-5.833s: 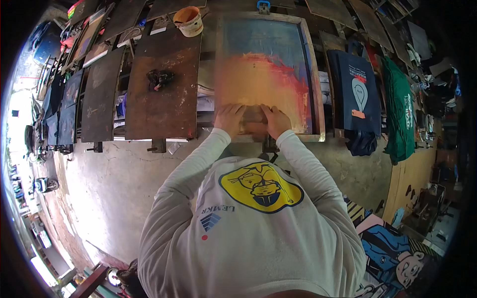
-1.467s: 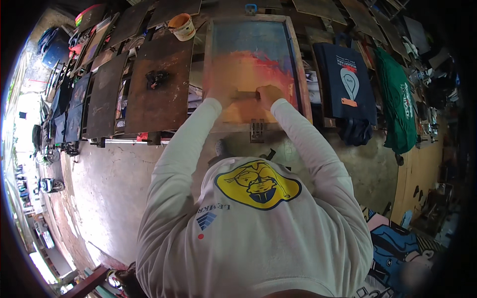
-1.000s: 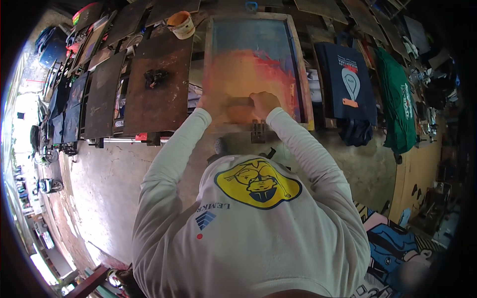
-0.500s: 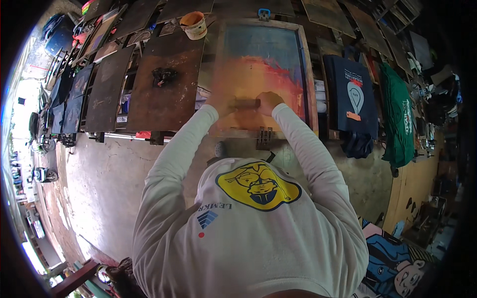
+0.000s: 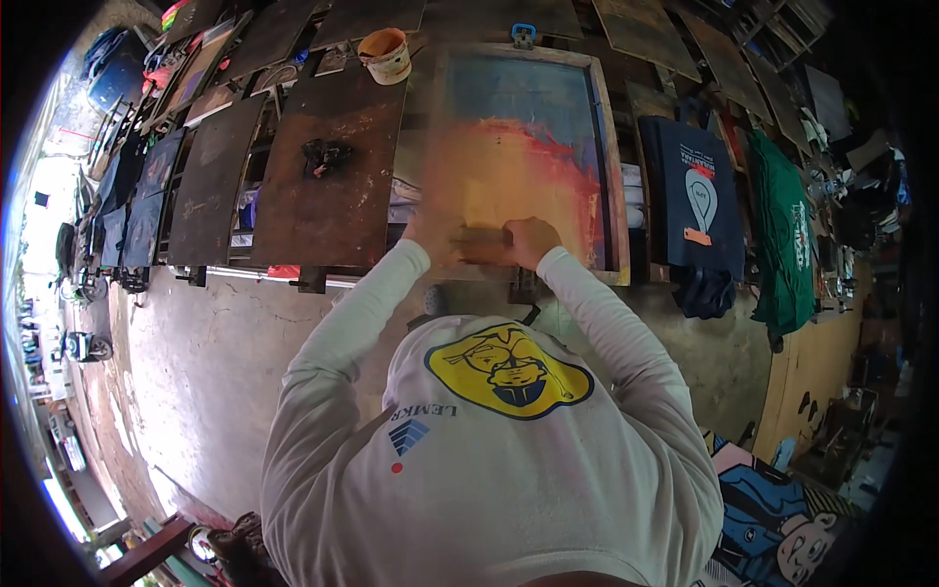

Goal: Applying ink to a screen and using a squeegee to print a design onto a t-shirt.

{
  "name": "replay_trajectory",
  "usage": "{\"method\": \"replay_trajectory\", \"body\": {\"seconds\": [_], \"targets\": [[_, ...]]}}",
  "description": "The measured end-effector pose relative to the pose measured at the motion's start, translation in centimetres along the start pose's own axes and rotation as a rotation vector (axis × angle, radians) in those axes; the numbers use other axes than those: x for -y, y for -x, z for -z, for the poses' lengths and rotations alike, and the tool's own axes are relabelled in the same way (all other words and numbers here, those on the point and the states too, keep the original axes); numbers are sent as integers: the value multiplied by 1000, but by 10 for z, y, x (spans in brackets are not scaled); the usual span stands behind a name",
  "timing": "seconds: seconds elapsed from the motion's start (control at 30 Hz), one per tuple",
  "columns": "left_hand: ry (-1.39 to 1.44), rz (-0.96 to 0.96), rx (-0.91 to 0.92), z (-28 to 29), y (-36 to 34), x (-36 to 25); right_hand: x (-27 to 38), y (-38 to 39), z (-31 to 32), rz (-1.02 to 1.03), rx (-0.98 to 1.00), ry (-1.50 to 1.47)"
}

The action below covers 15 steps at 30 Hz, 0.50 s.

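Both my hands grip a squeegee [image 5: 486,244] by its dark bar, over the near end of a wood-framed printing screen [image 5: 613,186]. My right hand [image 5: 533,241] is closed round the bar's right end. My left hand [image 5: 436,238] holds the left end; a hazy patch in the picture blurs its fingers. Orange-yellow ink [image 5: 489,176] covers the middle of the mesh, with red along its right edge. Bluish mesh [image 5: 518,83] shows at the far end. A blue-handled clamp [image 5: 524,35] sits at the frame's far edge.
Left of the screen lies a brown board [image 5: 333,205] with a crumpled black thing [image 5: 324,157] on it. An ink-stained bucket [image 5: 385,57] stands behind. To the right hang a navy printed bag [image 5: 693,176] and green cloth [image 5: 781,235]. More boards [image 5: 212,186] line the left.
My hands and the squeegee have come down the screen toward my body, to its near edge. Orange-yellow ink shows where they were. Both hands keep their hold.
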<state>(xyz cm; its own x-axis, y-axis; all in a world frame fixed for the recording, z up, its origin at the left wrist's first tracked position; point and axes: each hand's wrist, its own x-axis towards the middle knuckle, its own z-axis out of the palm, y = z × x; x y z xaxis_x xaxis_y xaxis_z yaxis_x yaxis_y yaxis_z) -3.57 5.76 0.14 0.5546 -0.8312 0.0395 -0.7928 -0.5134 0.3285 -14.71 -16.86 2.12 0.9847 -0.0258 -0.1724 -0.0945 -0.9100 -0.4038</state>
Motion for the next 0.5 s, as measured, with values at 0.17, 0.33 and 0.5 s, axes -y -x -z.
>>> {"method": "replay_trajectory", "body": {"seconds": [0.17, 0.33, 0.5], "targets": [[14, 20, 30, 11, 1, -6, -4, -7, 6, 49, 45, 6], [70, -12, 190, 32, -49, 15, -25, -45, 29, 79, 76, -41], [115, 0, 185, 36, -72, 3, -35, -59, 43, -12, 87, 5]]}}
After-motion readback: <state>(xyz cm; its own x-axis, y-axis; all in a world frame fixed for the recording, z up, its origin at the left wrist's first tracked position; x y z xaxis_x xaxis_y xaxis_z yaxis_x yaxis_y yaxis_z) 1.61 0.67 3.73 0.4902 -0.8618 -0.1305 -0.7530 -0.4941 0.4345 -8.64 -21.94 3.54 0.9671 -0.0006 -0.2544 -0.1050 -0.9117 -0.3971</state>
